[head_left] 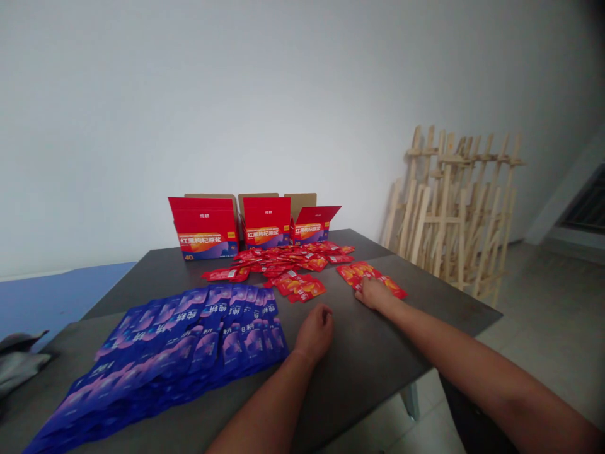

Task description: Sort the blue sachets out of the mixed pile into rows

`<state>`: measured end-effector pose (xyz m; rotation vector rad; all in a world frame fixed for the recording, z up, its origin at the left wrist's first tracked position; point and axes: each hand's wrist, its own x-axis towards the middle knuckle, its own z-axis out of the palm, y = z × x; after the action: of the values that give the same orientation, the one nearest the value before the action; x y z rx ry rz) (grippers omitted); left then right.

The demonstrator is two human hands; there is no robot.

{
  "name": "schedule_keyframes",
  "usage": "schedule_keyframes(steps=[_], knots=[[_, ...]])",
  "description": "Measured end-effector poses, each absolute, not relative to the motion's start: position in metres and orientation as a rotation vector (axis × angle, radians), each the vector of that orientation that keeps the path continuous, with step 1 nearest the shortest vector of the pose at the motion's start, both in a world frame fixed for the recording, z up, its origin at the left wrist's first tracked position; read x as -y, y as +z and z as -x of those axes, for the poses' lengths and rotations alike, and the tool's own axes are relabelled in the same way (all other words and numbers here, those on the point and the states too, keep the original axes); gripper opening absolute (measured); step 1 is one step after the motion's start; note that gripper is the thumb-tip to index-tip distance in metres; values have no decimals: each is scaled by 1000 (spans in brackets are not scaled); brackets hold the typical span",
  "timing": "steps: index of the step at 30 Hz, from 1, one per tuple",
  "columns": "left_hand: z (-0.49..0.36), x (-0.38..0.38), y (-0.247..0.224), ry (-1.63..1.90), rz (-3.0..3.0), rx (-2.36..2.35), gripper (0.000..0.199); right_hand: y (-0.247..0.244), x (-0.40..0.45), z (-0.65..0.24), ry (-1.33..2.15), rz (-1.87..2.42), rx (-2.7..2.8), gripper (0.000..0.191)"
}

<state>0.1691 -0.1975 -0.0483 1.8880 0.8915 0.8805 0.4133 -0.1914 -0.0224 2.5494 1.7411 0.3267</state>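
My left hand [315,331] rests on the dark table in a loose fist, with nothing visible in it. It lies just right of the rows of overlapping blue sachets [165,340]. Farther right, my right hand [372,294] reaches out with bent fingers at the near edge of a short row of red sachets [390,285], closed on a sachet there; its fingertips are partly hidden. Between and beyond my hands lie a small fan of red sachets [302,287] and a loose heap of red sachets [283,257].
Three red and blue cartons with raised flaps, a left carton [208,244], a middle carton [267,236] and a right carton [312,232], stand along the back of the table [368,353]. Wooden easels [444,221] lean at the wall on the right. A grey item [21,372] sits at far left.
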Motion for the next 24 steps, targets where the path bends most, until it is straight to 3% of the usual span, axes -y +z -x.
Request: schedule_keyframes(steps=[12,16,24], knots=[[-170,198,-49,876,-1917,-917,12,-24,196,-398,477,-2632,-1904,51],[-169,198,-47,880,-1925,-904,12,-23,179,-367,175,-2410,-2435,41],[-168,199,-46,925,-1928,-857,12,-28,118,-316,-243,-2009,-2736,81]])
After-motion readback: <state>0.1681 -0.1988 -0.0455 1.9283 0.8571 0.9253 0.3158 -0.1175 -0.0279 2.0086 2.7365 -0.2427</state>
